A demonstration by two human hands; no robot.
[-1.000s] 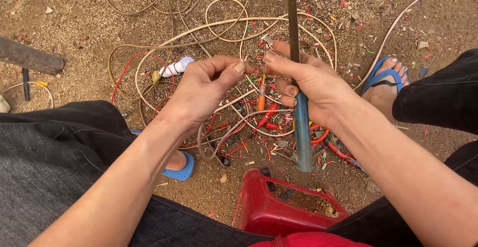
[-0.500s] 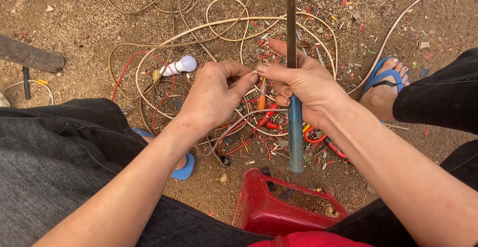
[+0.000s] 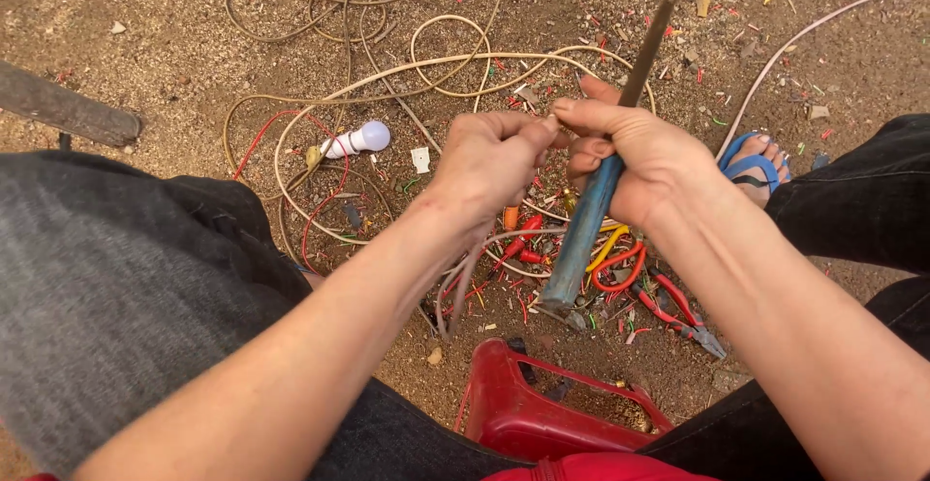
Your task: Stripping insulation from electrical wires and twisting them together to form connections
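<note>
Bare dirt ground (image 3: 145,35), littered with small coloured bits of wire insulation. Person seated, legs apart in dark trousers, red plastic stool (image 3: 542,413) under them at bottom centre.

Right hand (image 3: 639,161) is clenched around a knife (image 3: 605,186): blue handle runs down and left out of the fist, dark blade sticks up and right past the knuckles, whole tool tilted. Thumb lies along the top toward the other hand.

Left hand (image 3: 489,161) is closed too, fingertips pinched on a thin grey wire (image 3: 465,273) that drops out of the hand and loops down toward the ground near the stool. Both hands meet at thumb level, touching or nearly so; exact contact point between blade and wire is hidden by the fingers.

Below the hands: heap of red, orange and yellow wire scraps (image 3: 610,263), red-handled pliers (image 3: 678,311) lying on the dirt just right of the knife handle's end.

Further out: long beige cable (image 3: 387,84) coiled in several loose loops across the upper middle, white light bulb (image 3: 358,139) lying inside the loops to the left of the left hand. Foot in a blue flip-flop (image 3: 751,156) to the right, just beside the right wrist. Dark wooden plank (image 3: 68,108) at left edge. Pale pink cable (image 3: 804,40) runs off the top right corner.
</note>
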